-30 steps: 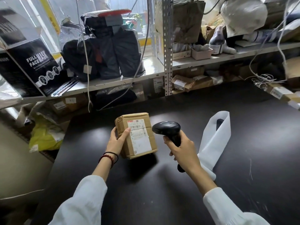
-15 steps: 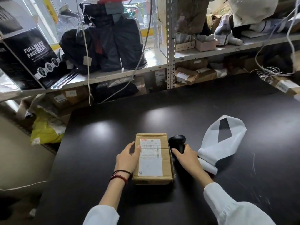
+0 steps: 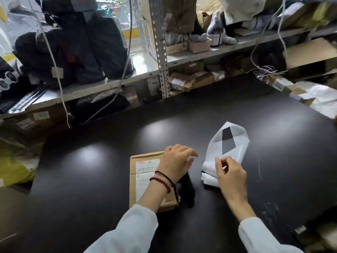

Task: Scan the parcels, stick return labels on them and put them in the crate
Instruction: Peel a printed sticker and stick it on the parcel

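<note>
Label strip (image 3: 228,143) runs 7-to-1 o'clock, near end right at your right hand (image 3: 231,177). Thumb and forefinger are curled there, can't tell if they're pinching it. Parcel (image 3: 144,179) lies flat at its 9 o'clock, under your left hand (image 3: 176,165), fingers loosely spread.

Parcel storeroom or small warehouse packing station: perforated steel shelving (image 3: 161,52) crammed with cardboard parcels (image 3: 180,82), black bagged goods (image 3: 76,50) and loose boxes, fronting a wide black worktable (image 3: 102,179) with a labelled parcel (image 3: 144,172) lying flat on it
</note>
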Tool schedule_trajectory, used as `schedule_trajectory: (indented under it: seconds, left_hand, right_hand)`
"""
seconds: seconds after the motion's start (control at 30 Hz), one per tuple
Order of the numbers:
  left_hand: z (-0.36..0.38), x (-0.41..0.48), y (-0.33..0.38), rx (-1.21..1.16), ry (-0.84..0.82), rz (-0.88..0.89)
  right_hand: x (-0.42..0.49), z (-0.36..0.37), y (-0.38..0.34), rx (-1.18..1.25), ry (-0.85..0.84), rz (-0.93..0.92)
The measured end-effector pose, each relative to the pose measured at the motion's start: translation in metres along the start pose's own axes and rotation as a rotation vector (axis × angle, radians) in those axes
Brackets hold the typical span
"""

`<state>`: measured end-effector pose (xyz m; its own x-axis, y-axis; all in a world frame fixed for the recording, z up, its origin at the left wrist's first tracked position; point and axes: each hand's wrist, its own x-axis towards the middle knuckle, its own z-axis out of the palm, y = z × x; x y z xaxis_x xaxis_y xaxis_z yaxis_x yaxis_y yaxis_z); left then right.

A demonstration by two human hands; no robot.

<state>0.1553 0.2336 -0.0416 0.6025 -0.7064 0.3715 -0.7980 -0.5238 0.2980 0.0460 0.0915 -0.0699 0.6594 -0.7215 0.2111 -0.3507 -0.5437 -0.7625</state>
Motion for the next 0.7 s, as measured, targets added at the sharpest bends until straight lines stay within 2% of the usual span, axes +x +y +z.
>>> schedule_trajectory:
  seconds: [0.13,0.3,0.5,0.7]
  left_hand:
    - [0.031,0.009,0.002,-0.015,-0.112,0.072]
    - [0.049,0.004,0.005,0.105,-0.086,0.165]
    - [0.059,0.005,0.005,0.189,-0.064,0.203]
    - [0.061,0.004,0.003,0.145,-0.076,0.157]
  right_hand:
    - [0.001,-0.009,0.022,-0.088,-0.112,-0.026]
    - [0.000,-0.005,0.040,-0.149,-0.364,-0.051]
    - [0.013,0.002,0.036,-0.242,-0.445,-0.048]
    - [0.022,0.010,0.037,-0.245,-0.417,-0.056]
